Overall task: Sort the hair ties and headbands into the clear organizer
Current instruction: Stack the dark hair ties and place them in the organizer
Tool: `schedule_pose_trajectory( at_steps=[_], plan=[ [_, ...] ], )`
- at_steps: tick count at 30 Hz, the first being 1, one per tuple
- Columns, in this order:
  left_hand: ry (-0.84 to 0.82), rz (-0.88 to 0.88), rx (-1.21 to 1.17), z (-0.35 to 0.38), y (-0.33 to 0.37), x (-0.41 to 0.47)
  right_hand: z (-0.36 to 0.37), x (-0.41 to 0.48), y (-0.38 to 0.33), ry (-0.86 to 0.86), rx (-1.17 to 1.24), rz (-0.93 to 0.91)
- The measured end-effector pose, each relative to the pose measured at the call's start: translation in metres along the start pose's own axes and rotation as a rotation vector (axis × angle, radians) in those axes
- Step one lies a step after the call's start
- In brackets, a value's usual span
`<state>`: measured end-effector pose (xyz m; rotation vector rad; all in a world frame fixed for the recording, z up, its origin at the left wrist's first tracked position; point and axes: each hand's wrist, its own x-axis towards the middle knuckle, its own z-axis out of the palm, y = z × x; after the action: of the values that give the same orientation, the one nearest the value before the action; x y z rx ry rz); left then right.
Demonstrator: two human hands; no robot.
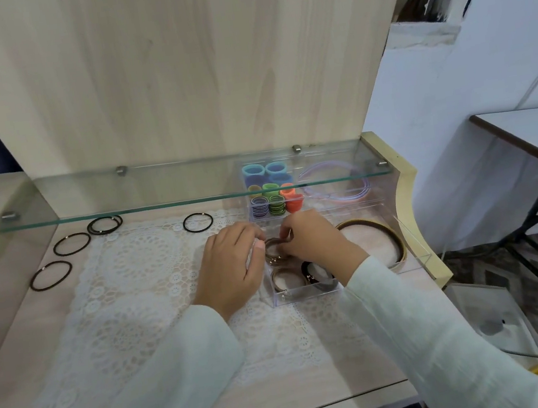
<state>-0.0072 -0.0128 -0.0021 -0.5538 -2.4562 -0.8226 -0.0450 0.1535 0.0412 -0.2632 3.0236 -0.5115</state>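
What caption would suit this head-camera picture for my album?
Left hand and right hand hold hair ties at the clear organizer; loose black ties wait nearby.

A glass shelf (155,188) overhangs the back of the organizer (304,294), front uncovered.

Clear glossy organizer (308,293), apparently plastic; lace mat (128,292).

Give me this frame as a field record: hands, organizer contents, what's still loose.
left hand: pinches tie bundle
right hand: pinches the same bundle
bundle position: over the front-left compartment of the clear organizer
back-left compartments: colored hair ties
back-right compartment: pastel headbands
right compartment: brown headband
loose black ties: four spots on the desk, left of the hands
underlay: lace mat
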Motion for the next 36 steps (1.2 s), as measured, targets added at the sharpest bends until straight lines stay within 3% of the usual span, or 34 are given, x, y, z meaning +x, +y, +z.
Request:
schedule_pose_trajectory(
  at_steps=[7, 25, 36],
  plan=[
    [-0.018, 0.007, -0.005, -0.001, 0.000, 0.000, 0.001, -0.002, 0.000, 0.066, -0.038, 0.016],
    [-0.032, 0.054, -0.043, 0.000, -0.003, -0.002, 0.005, 0.000, 0.009, 0.101, 0.127, 0.119],
    [-0.177, 0.118, 0.071, 0.004, -0.004, -0.003, 0.001, -0.002, 0.006, 0.046, 0.117, 0.084]
  ],
)
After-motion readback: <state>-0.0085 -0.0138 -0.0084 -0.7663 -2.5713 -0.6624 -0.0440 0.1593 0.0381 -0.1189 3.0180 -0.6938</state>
